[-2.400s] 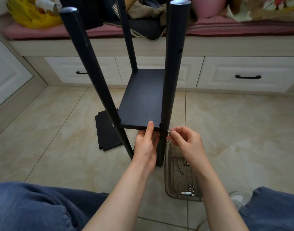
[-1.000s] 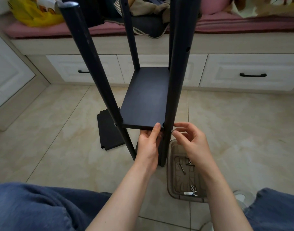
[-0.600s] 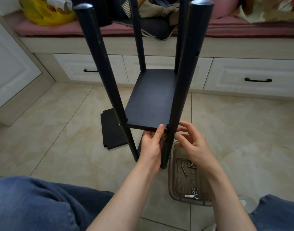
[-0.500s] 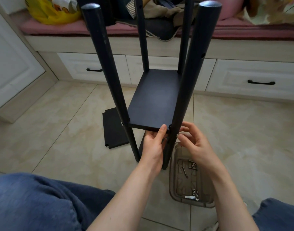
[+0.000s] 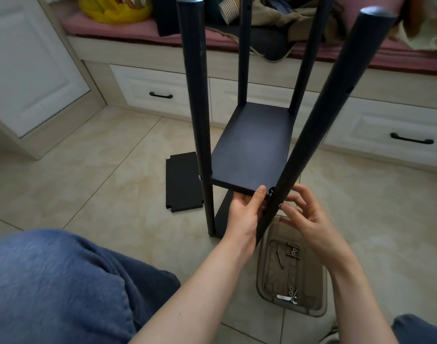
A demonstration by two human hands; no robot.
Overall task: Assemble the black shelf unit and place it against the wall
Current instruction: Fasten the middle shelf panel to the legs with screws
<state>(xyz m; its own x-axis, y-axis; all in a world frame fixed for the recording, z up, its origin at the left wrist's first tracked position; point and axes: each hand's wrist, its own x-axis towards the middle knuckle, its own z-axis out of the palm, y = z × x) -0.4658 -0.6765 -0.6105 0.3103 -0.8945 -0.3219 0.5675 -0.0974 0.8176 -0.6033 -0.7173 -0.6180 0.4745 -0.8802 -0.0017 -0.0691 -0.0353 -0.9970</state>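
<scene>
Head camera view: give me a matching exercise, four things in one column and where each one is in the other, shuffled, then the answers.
Things
1. shelf board
2. loose panel
3. tray
4. yellow bag

Places
A. flat on the floor, left of the posts
B. on the pink cushion, top left
C. fixed between the posts, front edge gripped by the left hand
D. on the floor beneath the right hand, holding screws

Pairs: 1-C, 2-A, 3-D, 4-B

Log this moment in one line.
left hand grips shelf board edge | right hand fingers at right front post, hold unclear | parts tray on floor
</scene>
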